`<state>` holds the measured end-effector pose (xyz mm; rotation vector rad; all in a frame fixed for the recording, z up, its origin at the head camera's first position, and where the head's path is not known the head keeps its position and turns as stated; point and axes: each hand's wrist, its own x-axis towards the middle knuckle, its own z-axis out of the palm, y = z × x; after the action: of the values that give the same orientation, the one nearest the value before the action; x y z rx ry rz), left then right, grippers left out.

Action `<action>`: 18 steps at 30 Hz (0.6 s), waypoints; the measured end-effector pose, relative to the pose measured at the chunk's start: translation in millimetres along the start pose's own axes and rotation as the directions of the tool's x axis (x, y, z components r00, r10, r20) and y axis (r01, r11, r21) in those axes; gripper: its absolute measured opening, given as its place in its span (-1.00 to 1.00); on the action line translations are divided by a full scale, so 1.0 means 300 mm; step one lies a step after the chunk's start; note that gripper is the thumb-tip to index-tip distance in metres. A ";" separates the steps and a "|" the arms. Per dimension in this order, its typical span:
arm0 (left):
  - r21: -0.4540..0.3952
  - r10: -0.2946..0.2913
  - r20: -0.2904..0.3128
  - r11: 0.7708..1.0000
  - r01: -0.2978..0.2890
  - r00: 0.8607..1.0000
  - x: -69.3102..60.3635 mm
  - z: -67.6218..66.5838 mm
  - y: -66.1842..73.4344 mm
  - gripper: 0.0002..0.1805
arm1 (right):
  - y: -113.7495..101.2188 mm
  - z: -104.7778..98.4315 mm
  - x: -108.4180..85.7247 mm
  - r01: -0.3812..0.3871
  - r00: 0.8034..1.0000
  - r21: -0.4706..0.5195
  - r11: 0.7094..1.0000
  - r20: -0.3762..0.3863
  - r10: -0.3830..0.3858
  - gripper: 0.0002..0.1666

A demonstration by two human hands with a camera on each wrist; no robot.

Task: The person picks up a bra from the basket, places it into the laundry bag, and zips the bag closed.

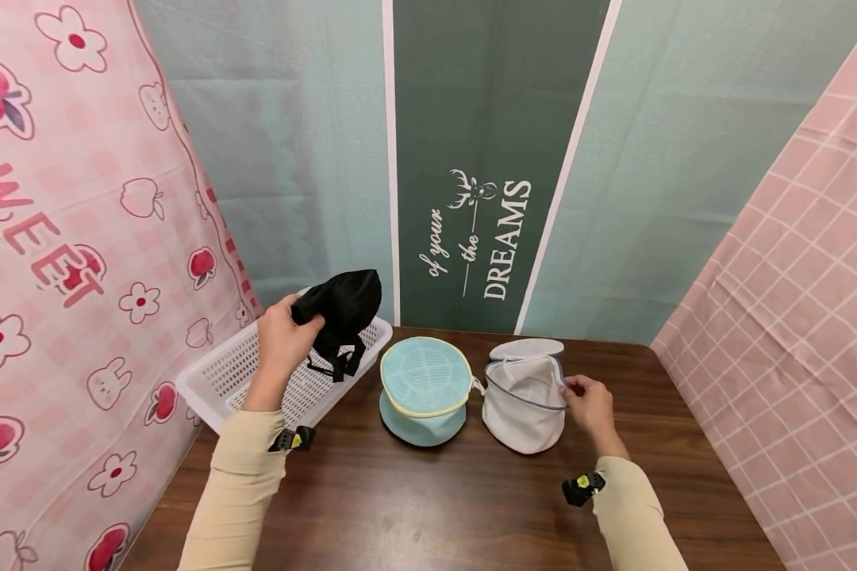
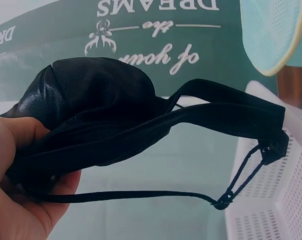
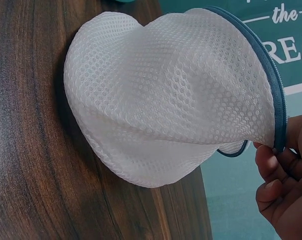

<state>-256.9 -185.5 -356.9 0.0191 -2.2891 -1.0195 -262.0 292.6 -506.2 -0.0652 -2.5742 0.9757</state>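
A black bra [image 1: 350,305] with straps hanging down is gripped in my left hand [image 1: 286,337], above the white basket. In the left wrist view the bra's smooth cup [image 2: 100,90] and its strap [image 2: 226,117] with a small slider show clearly. My right hand [image 1: 591,406] pinches the zippered rim of a white mesh laundry bag [image 1: 521,424]. The bag stands on the table with its round lid [image 1: 527,349] folded back, its mouth uncovered. The right wrist view shows the fingertips at the bag's blue-grey zipper edge [image 3: 276,100].
A white perforated plastic basket [image 1: 214,396] stands at the left. Between it and the white bag sits a light blue mesh laundry bag [image 1: 428,373] with yellow trim, its lid on top. The brown wooden table [image 1: 428,507] ends at a green curtain [image 1: 314,159] behind.
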 end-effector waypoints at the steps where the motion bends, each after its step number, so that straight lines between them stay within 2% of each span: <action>1: -0.006 0.006 -0.002 1.000 -0.006 1.000 0.000 0.002 0.006 -0.81 | 0.000 0.000 0.001 0.000 1.000 0.000 1.000 0.004 0.000 -0.88; 10: -0.057 0.054 -0.023 0.997 -0.055 0.998 0.009 0.013 0.078 -0.90 | 0.002 0.006 0.008 0.002 1.000 -0.007 1.000 0.002 -0.002 -0.88; 15: -0.093 0.116 -0.041 0.988 -0.120 0.992 0.016 0.039 0.107 -0.90 | 0.003 0.007 0.007 -0.001 1.000 -0.006 1.000 0.006 0.001 -0.89; 18: -0.110 0.131 -0.036 0.985 -0.134 0.991 0.016 0.052 0.118 -0.91 | 0.003 0.005 0.001 -0.008 1.000 -0.004 1.000 0.018 0.008 -0.88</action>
<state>-261.2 -151.6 -338.2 -0.1625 -2.1728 -1.0691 -262.9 292.2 -507.7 -0.0685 -2.5941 0.9782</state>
